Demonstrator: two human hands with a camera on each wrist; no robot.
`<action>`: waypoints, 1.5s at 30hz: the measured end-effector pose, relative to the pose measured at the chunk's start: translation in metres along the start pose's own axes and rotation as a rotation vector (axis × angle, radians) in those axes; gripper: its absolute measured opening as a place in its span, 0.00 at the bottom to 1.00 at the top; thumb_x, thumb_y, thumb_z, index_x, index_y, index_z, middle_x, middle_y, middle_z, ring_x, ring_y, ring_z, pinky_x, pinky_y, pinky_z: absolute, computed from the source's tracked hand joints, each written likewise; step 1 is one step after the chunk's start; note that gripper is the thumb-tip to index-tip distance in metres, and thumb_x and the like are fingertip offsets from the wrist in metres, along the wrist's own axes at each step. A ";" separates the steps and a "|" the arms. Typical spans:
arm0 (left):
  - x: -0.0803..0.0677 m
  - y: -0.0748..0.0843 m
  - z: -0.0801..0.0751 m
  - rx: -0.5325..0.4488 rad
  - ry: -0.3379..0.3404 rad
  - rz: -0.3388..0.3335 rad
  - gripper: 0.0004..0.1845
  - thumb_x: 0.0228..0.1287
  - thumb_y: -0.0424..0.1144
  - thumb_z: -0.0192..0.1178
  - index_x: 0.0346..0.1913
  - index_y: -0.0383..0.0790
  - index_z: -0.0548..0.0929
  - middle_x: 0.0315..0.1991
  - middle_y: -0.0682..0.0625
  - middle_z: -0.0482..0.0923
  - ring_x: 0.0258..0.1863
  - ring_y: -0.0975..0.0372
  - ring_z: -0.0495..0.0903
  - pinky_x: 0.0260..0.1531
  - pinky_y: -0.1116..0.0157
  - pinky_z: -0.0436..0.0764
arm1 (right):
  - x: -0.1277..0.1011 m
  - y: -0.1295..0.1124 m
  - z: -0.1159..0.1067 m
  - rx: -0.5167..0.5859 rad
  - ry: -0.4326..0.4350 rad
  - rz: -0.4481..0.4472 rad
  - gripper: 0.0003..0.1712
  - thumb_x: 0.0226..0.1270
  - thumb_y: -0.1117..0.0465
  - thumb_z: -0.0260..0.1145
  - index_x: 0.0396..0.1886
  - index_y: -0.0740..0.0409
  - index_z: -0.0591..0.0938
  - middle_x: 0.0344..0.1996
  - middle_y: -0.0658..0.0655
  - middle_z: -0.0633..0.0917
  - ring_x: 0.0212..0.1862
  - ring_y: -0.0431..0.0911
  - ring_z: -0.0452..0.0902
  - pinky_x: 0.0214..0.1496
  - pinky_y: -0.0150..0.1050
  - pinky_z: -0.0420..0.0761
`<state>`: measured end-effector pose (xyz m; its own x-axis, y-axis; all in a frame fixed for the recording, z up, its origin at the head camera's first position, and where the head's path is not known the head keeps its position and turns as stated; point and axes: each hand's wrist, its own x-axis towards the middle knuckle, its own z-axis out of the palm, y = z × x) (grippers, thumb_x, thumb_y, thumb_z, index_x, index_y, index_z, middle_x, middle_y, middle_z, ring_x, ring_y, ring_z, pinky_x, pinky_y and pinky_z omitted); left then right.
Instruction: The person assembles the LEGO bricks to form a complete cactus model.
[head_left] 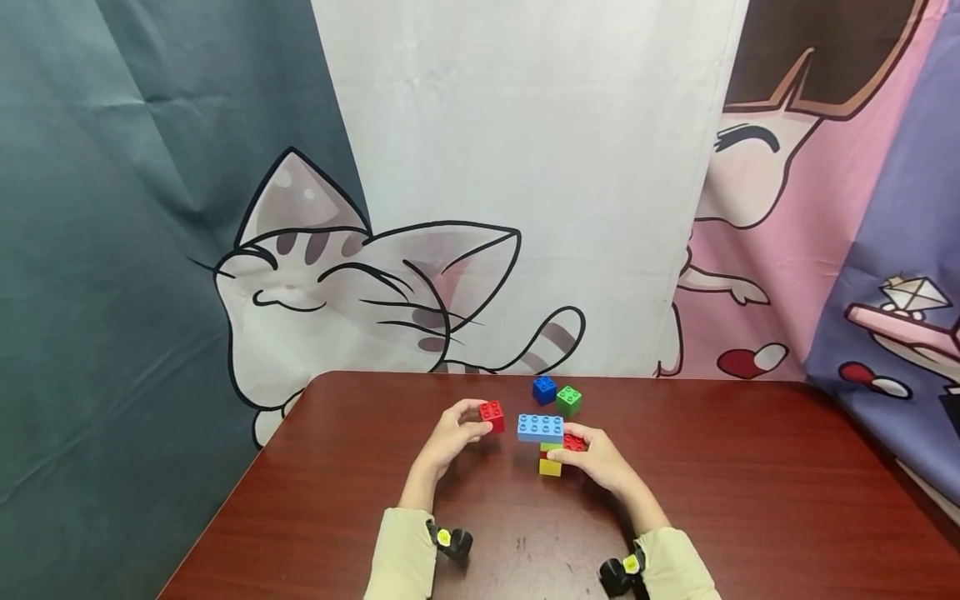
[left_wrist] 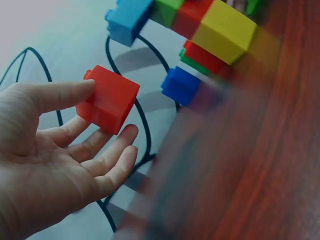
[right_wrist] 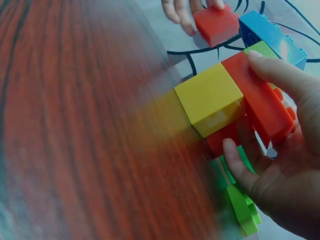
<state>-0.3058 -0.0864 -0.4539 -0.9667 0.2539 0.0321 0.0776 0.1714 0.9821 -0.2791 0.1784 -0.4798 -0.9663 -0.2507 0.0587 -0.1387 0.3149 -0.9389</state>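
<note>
My left hand [head_left: 447, 440] pinches a small red brick [left_wrist: 112, 95] between thumb and fingers, raised to the left of a stack of bricks. Gripping that stack from the right is my right hand [head_left: 604, 463], with its thumb on a longer red brick [right_wrist: 262, 102]. A long light blue brick [head_left: 540, 428] forms the top, its studs facing up and its left end overhanging. Under it come a lime green brick [right_wrist: 261, 49], the longer red one, and a yellow brick [head_left: 550, 468] lowest. Fingers partly hide the red layer in the head view.
Behind the stack, a dark blue brick [head_left: 544, 390] and a green brick [head_left: 569, 401] sit near the back edge of the brown wooden table [head_left: 315, 500]. A printed cloth [head_left: 600, 167] with a cartoon cat hangs behind the table.
</note>
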 end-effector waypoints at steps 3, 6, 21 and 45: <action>0.000 0.006 0.001 -0.018 -0.021 0.027 0.22 0.64 0.33 0.60 0.60 0.30 0.73 0.54 0.33 0.78 0.44 0.63 0.82 0.53 0.52 0.82 | 0.000 0.000 0.000 -0.002 0.000 0.006 0.30 0.61 0.55 0.71 0.59 0.66 0.77 0.49 0.65 0.85 0.43 0.44 0.79 0.44 0.28 0.80; 0.000 0.014 0.001 -0.063 -0.050 0.051 0.23 0.65 0.32 0.59 0.61 0.29 0.72 0.55 0.32 0.77 0.45 0.62 0.83 0.54 0.53 0.82 | 0.001 0.000 0.000 -0.001 0.014 0.004 0.30 0.60 0.55 0.71 0.59 0.65 0.78 0.49 0.65 0.85 0.43 0.45 0.79 0.44 0.28 0.80; -0.002 0.029 0.010 -0.248 -0.149 0.064 0.24 0.64 0.29 0.55 0.63 0.27 0.69 0.51 0.46 0.77 0.47 0.64 0.78 0.59 0.52 0.80 | 0.003 -0.002 0.000 0.003 0.020 0.018 0.29 0.60 0.55 0.71 0.59 0.64 0.78 0.50 0.64 0.84 0.44 0.45 0.78 0.45 0.30 0.80; -0.004 0.028 0.029 -0.251 -0.111 0.076 0.24 0.65 0.30 0.56 0.64 0.27 0.70 0.56 0.36 0.76 0.47 0.65 0.78 0.53 0.66 0.82 | 0.001 0.000 0.001 0.036 -0.005 0.014 0.30 0.60 0.55 0.71 0.58 0.67 0.78 0.46 0.66 0.85 0.40 0.43 0.79 0.44 0.29 0.81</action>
<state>-0.2928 -0.0545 -0.4320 -0.9269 0.3617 0.1004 0.0726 -0.0897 0.9933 -0.2801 0.1771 -0.4796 -0.9670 -0.2512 0.0436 -0.1171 0.2858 -0.9511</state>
